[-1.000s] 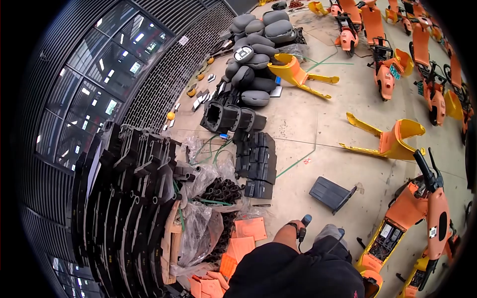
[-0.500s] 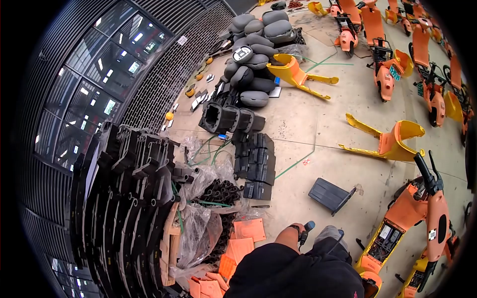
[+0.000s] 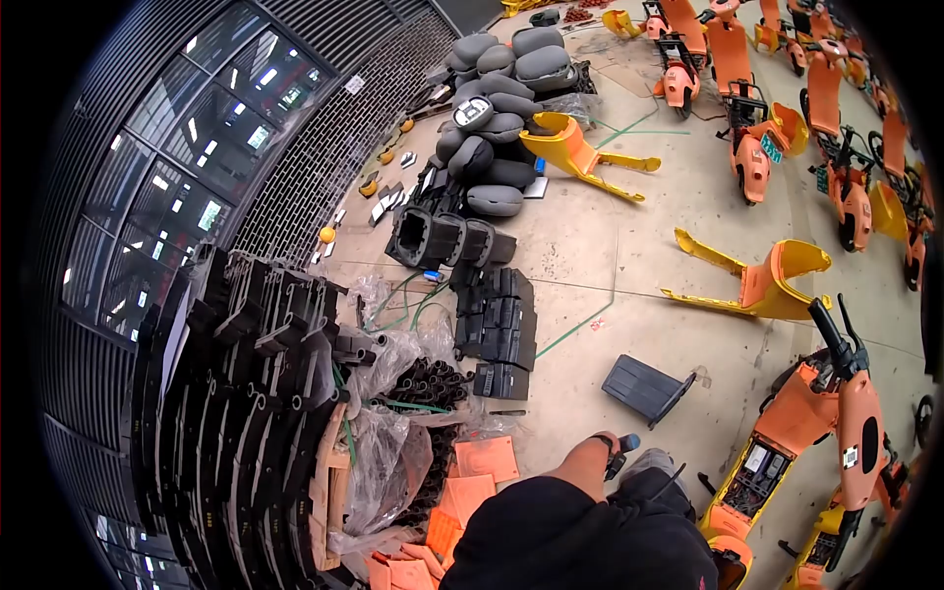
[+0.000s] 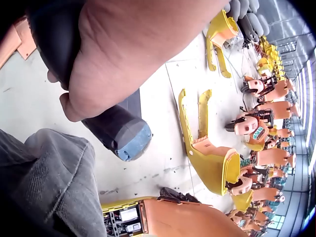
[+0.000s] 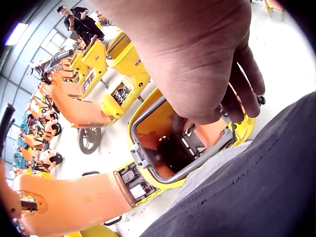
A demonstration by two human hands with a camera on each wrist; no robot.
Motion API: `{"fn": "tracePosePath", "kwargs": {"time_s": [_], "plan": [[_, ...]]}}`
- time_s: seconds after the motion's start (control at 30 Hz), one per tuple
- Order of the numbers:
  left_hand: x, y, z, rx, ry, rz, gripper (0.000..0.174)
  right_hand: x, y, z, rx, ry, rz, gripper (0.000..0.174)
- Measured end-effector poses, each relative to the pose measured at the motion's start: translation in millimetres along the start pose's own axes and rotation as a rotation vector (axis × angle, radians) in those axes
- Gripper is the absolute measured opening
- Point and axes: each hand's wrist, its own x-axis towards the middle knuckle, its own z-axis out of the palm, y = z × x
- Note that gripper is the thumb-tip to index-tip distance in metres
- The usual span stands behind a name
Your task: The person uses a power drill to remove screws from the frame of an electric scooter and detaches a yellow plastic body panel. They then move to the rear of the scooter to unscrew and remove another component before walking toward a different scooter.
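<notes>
In the left wrist view my left hand [image 4: 118, 59] curls its fingers round a black, roughly cylindrical thing [image 4: 111, 126] with a blue end. Its exact kind I cannot tell. The blue end shows small beside my left forearm in the head view, above the grey trouser leg [image 4: 54, 168]. My right hand [image 5: 197, 64], fingers loosely extended and holding nothing, overlaps the rim of an open yellow scooter shell [image 5: 132, 128] in the right wrist view. A black tube frame [image 5: 148, 113] runs round that opening. The right hand is hidden in the head view.
A part-stripped orange scooter [image 3: 796, 408] stands at my right. Ahead lie a black plastic box [image 3: 644, 388] and yellow scooter panels [image 3: 782, 280]. Black parts [image 3: 231, 423] are stacked at left, near orange panels [image 3: 487, 459]. Another person [image 5: 81, 22] stands behind the scooters.
The head view has shifted slightly, so the floor items sit further left. My left wrist and the blue-ended black thing have moved right, closer to the grey trouser leg.
</notes>
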Motion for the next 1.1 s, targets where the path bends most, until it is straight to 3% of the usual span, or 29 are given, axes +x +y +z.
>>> {"fn": "tracePosePath", "kwargs": {"time_s": [0.03,0.1,0.2,0.33,0.6,0.63,0.7,0.77,1.03,1.07,1.1], "plan": [[-26,18,-3,0.003,0.002,0.001,0.028,-1,4,-1,0.004,-0.001,-0.002,0.035],[-83,55,-7,-0.136,0.269,0.13,0.027,-3,12,-4,0.014,0.0,-0.011,0.035],[-57,57,8,-0.12,0.301,0.122,0.029,-5,32,-8,0.023,0.004,-0.025,0.034],[-94,34,35,-0.146,0.175,0.051,0.031,-9,71,-10,0.048,0.012,-0.041,0.034],[-77,-19,130,-0.182,0.057,-0.126,0.031,-18,167,-14,0.146,0.045,-0.075,0.033],[-89,-23,144,-0.195,0.091,-0.096,0.032,-23,181,-13,0.171,0.049,-0.073,0.033],[-7,-63,175,0.018,0.115,0.008,0.027,-31,211,-16,0.222,0.079,-0.066,0.034],[10,-78,195,0.075,0.164,0.047,0.026,-45,250,-19,0.282,0.128,-0.041,0.034],[-74,-53,196,0.078,0.332,0.104,0.025,-109,371,31,0.556,0.352,0.143,0.035],[-80,-44,192,0.103,0.341,0.101,0.025,-90,388,39,0.555,0.355,0.156,0.031],[-88,-33,189,0.135,0.351,0.1,0.025,-10,454,82,0.636,0.379,0.093,0.034]]}}
